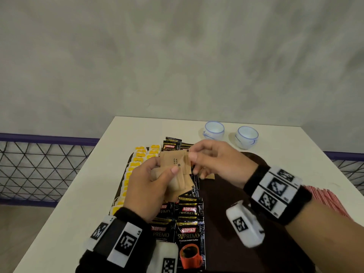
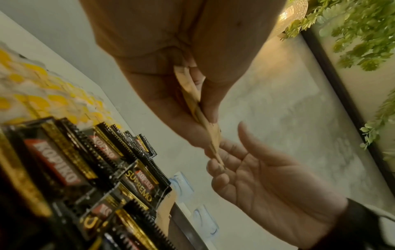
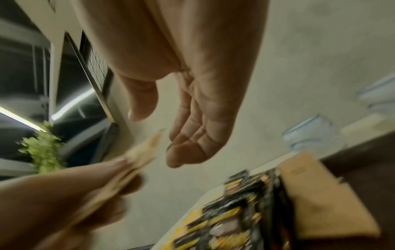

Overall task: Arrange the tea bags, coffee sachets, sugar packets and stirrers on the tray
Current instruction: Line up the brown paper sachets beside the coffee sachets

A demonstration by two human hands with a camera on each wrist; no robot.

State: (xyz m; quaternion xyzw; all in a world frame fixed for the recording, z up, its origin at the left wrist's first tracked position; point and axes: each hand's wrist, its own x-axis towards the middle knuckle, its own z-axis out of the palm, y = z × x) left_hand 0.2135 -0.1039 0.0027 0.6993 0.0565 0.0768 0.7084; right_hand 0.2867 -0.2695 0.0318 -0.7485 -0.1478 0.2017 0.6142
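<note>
Head view: cups (image 1: 230, 133) beyond tray (image 1: 226, 194)

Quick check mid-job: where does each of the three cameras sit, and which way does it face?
Head: on the head, facing forward and down at the dark brown tray; both hands and wristbands show.
Left wrist: looks along the left hand gripping the stack of brown paper sugar packets.
Right wrist: looks along the right hand, blurred.
All three share the packets and black Kopiko coffee sachets.
</note>
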